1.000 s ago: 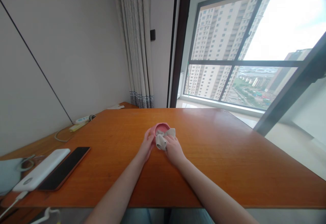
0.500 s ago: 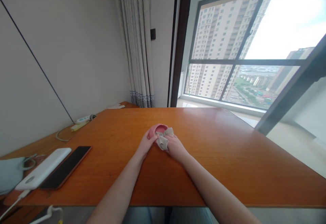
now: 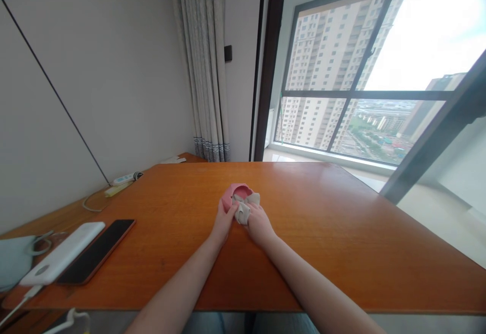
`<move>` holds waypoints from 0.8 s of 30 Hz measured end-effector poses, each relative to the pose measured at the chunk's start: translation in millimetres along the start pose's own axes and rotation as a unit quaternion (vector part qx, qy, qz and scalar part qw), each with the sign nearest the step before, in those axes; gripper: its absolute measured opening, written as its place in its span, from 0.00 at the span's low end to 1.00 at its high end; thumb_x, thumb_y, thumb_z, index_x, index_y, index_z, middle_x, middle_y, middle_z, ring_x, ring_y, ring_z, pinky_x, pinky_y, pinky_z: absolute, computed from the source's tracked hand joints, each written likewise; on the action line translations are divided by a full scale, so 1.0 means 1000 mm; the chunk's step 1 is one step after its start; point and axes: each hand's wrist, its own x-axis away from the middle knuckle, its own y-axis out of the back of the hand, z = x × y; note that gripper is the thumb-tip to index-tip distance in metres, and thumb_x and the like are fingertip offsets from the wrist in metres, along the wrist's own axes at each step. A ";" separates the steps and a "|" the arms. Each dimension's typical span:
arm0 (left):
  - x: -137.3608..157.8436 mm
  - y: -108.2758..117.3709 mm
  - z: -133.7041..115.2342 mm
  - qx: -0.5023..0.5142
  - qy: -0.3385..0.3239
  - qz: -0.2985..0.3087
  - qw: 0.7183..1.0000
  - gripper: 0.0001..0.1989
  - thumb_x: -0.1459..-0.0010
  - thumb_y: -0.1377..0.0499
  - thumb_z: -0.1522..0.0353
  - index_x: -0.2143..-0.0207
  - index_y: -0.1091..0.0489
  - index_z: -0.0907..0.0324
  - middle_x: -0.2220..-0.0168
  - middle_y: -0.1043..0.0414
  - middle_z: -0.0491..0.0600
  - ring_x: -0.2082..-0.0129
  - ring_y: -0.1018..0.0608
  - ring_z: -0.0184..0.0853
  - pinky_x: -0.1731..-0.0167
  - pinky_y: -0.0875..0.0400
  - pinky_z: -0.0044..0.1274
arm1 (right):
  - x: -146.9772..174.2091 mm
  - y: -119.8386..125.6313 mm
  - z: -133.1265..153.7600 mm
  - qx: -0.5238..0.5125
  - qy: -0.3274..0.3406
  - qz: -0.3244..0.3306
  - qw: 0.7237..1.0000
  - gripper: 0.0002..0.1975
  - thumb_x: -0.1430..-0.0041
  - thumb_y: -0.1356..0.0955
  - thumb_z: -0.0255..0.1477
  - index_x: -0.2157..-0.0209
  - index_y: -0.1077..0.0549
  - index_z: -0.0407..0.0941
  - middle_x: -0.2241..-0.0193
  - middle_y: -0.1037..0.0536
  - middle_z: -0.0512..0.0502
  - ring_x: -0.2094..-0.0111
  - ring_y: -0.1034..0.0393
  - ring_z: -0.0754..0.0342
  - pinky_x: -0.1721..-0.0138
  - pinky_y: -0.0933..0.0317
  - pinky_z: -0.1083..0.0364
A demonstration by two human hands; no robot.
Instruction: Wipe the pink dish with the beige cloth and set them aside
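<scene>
Pink bowl (image 3: pixel 228 195) over the surface (image 3: pixel 322 227) — can't tell if resting or lifted. Left hand (image 3: pixel 221 224) clamped on bowl's left side, right hand (image 3: pixel 261 225) bunching gray cloth (image 3: pixel 243 214) at its mouth. Left of bowl: smartphone (image 3: pixel 97 253), then white power bank (image 3: pixel 64 254) just beside it — cable (image 3: pixel 28 294) plugged in.

Smooth orange-brown wooden table (image 3: pixel 334 233), slightly glossy | on its left part: white oblong power bank (image 3: pixel 66 250) | just beside it: flat black phone (image 3: pixel 97 251) with reddish edge, screen upward
</scene>
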 end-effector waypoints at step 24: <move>-0.009 0.022 -0.016 -0.137 -0.050 -0.031 0.989 0.21 0.49 0.41 0.58 0.56 0.35 0.60 0.56 0.29 0.52 0.55 0.27 0.40 0.53 0.35 0.30 | -0.004 0.004 -0.002 -0.031 0.048 0.048 0.997 0.08 0.45 0.37 0.24 0.64 0.27 0.44 0.67 0.25 0.46 0.61 0.35 0.51 0.58 0.41 0.52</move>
